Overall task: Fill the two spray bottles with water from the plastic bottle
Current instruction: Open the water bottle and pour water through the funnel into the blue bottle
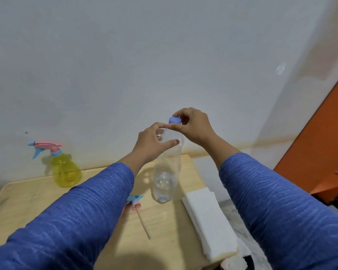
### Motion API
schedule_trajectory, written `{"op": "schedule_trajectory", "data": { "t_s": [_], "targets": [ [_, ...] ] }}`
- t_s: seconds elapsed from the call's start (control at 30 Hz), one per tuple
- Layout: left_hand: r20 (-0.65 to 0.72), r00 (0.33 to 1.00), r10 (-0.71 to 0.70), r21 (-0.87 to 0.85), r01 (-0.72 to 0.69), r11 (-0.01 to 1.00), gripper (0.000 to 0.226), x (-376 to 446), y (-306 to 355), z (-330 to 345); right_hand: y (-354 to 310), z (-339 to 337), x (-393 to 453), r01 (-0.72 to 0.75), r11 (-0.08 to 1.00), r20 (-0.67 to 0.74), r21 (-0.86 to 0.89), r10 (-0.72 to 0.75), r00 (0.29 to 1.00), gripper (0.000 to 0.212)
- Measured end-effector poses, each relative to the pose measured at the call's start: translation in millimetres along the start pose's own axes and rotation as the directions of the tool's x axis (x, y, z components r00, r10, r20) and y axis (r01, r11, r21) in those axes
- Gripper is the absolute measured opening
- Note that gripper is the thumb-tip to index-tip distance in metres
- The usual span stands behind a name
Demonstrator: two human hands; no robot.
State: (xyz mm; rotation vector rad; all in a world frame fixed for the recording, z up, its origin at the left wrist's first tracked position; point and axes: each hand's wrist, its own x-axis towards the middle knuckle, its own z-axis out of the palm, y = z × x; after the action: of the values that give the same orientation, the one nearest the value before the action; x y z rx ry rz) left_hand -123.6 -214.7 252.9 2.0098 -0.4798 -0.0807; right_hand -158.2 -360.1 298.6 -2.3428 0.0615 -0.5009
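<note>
A clear plastic bottle (167, 172) stands upright on the wooden table (170, 227), with a little water at its bottom. My left hand (154, 142) grips its upper part near the neck. My right hand (191, 124) pinches the blue cap (174, 120) at the bottle's mouth. A yellow spray bottle (65, 170) with a pink and blue trigger head stands at the table's back left. A loose pink and blue spray head (134, 203) with its thin dip tube lies on the table, partly hidden by my left sleeve. I see no second spray bottle body.
A folded white cloth (209, 223) lies along the table's right edge. A white wall runs right behind the table. An orange panel (320, 143) stands at the right, past the table's edge.
</note>
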Motion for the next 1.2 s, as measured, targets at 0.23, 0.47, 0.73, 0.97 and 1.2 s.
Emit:
{"op": "schedule_trajectory", "data": {
  "t_s": [0.23, 0.47, 0.73, 0.97, 1.2],
  "targets": [
    [0.047, 0.999, 0.021, -0.023, -0.02, 1.0, 0.062, -45, -11, 7, -11, -3, -49, 0.047, 0.996, 0.098, -0.075, -0.04, 0.994, 0.027],
    [0.064, 0.997, 0.038, -0.043, -0.035, 0.998, 0.066, -58, -13, 8, -23, -20, -64, 0.027, 0.997, 0.264, -0.077, -0.006, 0.964, 0.032],
    [0.118, 0.993, 0.024, -0.033, -0.02, 0.999, 0.066, -57, -13, 11, -34, -23, -62, 0.056, 0.981, 0.272, -0.184, -0.004, 0.962, 0.035],
    [0.104, 0.995, -0.002, -0.028, 0.005, 1.0, 0.067, -60, -12, 11, -31, -21, -53, 0.179, 0.939, 0.313, -0.294, -0.082, 0.946, 0.031],
    [0.111, 0.994, -0.022, -0.016, 0.024, 1.0, 0.07, -59, -8, 16, -17, -33, -46, 0.295, 0.93, 0.422, -0.219, -0.183, 0.888, 0.038]
  ]
}}
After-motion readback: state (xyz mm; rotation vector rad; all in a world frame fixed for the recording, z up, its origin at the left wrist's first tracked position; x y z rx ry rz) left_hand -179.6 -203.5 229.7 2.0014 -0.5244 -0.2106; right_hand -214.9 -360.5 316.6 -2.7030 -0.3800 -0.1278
